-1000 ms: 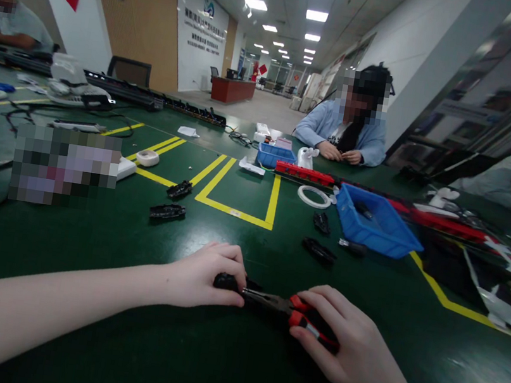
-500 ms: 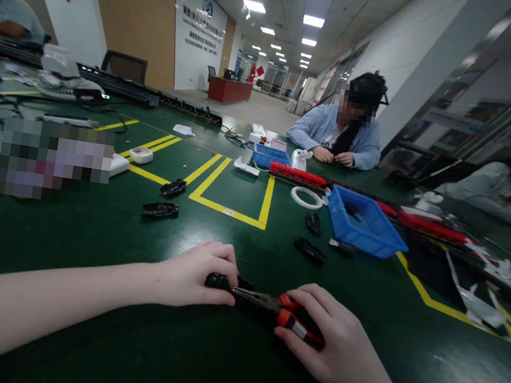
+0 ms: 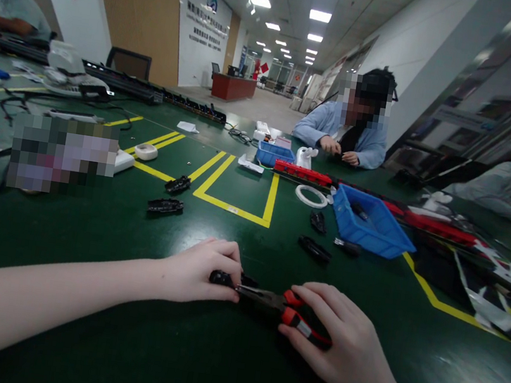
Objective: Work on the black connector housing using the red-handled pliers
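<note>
My left hand (image 3: 207, 272) is closed around a small black plastic part (image 3: 222, 278), pinching it between thumb and fingers just above the green table; much of the part is hidden by the fingers. In my right hand (image 3: 335, 331) are needle-nose pliers (image 3: 263, 297) with red and black handles. Their dark jaws point left, and the tips reach the part beside my left fingertips. Whether the jaws grip it I cannot make out. Beyond my hands lie similar black parts, two at the left (image 3: 165, 205) and two at the right (image 3: 314, 249).
A blue bin (image 3: 373, 225) stands at the right, with a dark-handled tool (image 3: 346, 247) before it. Farther back are a white ring (image 3: 311, 196), a smaller blue bin (image 3: 275, 154) and a long red strip (image 3: 303, 174). A tape roll (image 3: 146, 151) lies left. A co-worker (image 3: 346, 128) sits opposite.
The view has shifted slightly, so the scene sits a little farther right. My hands keep the same hold on the part and the pliers. The co-worker's hands opposite have moved a little apart.
</note>
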Motion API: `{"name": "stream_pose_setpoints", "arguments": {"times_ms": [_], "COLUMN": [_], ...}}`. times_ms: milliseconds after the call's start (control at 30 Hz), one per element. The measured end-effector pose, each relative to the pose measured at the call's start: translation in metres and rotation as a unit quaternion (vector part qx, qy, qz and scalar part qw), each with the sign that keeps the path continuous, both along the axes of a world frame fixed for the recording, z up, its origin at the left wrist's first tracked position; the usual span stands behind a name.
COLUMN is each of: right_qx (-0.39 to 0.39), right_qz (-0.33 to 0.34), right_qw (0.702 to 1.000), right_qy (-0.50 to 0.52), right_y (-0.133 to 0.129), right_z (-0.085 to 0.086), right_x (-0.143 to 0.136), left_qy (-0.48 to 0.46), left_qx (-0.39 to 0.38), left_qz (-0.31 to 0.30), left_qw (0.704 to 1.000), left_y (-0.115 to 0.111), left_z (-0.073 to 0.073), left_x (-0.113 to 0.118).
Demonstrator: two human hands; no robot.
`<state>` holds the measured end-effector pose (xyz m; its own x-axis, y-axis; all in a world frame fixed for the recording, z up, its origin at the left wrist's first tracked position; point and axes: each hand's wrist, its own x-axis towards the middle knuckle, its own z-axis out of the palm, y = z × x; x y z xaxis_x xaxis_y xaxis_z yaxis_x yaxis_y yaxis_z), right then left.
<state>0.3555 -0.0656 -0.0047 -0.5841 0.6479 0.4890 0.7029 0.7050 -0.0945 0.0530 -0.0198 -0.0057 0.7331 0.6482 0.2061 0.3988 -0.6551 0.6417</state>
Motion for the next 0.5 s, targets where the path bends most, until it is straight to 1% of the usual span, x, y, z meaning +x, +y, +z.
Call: {"name": "stream_pose_setpoints", "arguments": {"times_ms": [100,200,333,400,500], "right_qx": [0.003,0.01,0.051,0.065,0.066], "right_qz": [0.0,0.003,0.026,0.036,0.04], "right_qw": [1.0,1.0,0.998,0.997,0.997], "right_qy": [0.005,-0.007,-0.018,-0.022,-0.024], "right_y": [0.0,0.0,0.001,0.003,0.007], "right_z": [0.0,0.006,0.012,0.011,0.008], "right_x": [-0.001,-0.004,-0.008,-0.007,-0.004], "left_qy": [0.006,0.003,-0.01,-0.008,-0.006], "left_qx": [0.001,0.005,0.026,0.042,0.057], "left_qz": [-0.004,-0.01,-0.013,-0.011,-0.013], "left_qw": [1.0,1.0,1.0,0.999,0.998], "left_y": [0.001,0.004,0.006,0.007,0.008], "left_z": [0.0,-0.002,-0.007,-0.008,-0.008], "left_x": [0.0,-0.001,-0.002,-0.001,-0.002]}}
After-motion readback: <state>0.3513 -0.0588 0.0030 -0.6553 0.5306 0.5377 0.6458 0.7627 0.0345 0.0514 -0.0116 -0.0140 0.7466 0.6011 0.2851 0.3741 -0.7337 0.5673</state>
